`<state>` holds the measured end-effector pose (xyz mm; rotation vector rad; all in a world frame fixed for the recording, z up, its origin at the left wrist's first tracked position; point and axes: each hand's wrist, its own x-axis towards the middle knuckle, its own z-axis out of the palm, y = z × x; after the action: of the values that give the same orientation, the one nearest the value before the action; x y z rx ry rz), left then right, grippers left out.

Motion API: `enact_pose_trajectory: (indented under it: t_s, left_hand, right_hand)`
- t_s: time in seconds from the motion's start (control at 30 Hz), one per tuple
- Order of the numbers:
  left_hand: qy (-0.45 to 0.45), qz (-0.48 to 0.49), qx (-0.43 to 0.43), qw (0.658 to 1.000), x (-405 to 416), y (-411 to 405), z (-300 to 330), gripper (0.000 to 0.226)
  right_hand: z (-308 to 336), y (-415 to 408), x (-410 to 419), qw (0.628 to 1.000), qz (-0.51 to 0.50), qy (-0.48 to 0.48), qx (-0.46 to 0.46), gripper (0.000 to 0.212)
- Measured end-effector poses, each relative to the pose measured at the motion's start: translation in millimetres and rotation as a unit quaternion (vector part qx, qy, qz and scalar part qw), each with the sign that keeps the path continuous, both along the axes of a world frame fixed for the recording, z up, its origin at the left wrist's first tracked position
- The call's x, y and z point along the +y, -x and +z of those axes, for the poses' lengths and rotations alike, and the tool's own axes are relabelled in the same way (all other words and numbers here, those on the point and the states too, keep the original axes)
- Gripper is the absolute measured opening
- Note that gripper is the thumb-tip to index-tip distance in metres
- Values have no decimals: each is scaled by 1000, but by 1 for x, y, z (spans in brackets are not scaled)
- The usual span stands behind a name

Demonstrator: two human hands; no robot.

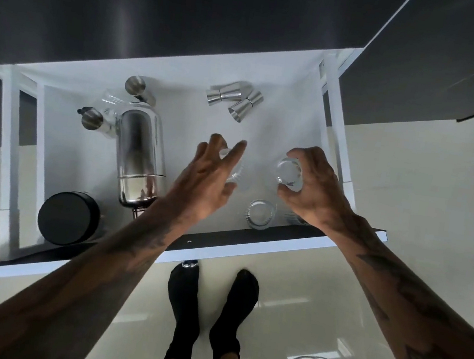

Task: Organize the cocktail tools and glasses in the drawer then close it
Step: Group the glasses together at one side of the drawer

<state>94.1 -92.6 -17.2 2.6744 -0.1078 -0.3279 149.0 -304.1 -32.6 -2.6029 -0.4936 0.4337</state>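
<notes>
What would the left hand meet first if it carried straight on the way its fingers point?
Probably the two steel jiggers lying at the back of the drawer. The left hand already touches a clear glass; depth is hard to judge.

Dim overall; drawer [183,73] interior brightly lit, glare on shaker [140,148]; wide-angle edge bending, slight softness.

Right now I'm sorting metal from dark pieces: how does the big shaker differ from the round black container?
The big shaker is shiny chrome and lies on its side mid-drawer; the round black container is matte and sits in the drawer's near-left corner. The shaker is long; the container looks squat. Neither is touched by a hand.
</notes>
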Motion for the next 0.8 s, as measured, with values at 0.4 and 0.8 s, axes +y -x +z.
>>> enact_pose_trajectory:
  t_s: [0.4, 0.8]
  left_hand:
    - [16, -22, 48, 998, -30, -4, -14, 76]
    - [80, 261, -101, 957, 69, 64, 24, 35]
  right_hand:
    - [-1, 1, -1, 999, 25, -21, 13, 60]
    - [37, 12, 19, 993, -70, -75, -66, 55]
